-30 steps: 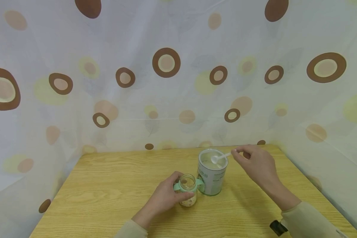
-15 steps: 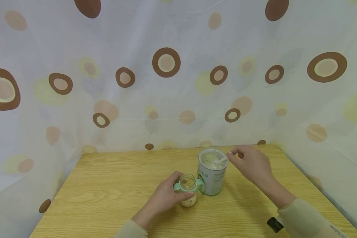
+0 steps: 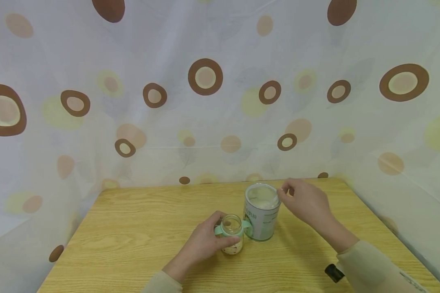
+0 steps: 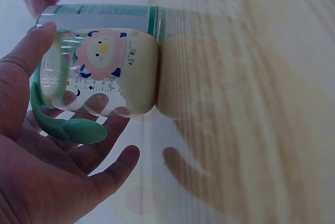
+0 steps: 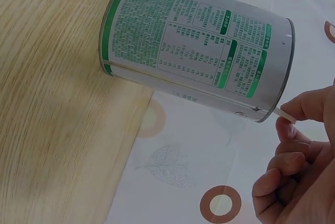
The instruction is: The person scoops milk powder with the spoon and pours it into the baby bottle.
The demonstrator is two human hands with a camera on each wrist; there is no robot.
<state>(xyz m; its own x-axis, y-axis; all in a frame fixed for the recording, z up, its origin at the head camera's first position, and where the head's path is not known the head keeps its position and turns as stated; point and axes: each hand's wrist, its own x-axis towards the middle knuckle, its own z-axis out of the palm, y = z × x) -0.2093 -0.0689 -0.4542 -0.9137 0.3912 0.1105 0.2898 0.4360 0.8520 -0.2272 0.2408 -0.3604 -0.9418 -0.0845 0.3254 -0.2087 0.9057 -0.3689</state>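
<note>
My left hand grips a clear baby bottle with green handles and a cartoon animal print. The bottle has no cap and stands on the table with pale powder in its lower part. Right beside it stands an open milk powder can, white with green print. At the can's rim my right hand pinches the handle of a white scoop between thumb and forefinger. The scoop's bowl is down inside the can, at the powder, and hard to see. In the right wrist view only the handle end shows past the rim.
The wooden table reaches back to a hanging curtain printed with brown and yellow ovals, which also closes off both sides. A small black object sits at the right sleeve.
My right hand has moved left and closer to the can, and the scoop has gone from above the opening down into it. The left hand and bottle have stayed put.
</note>
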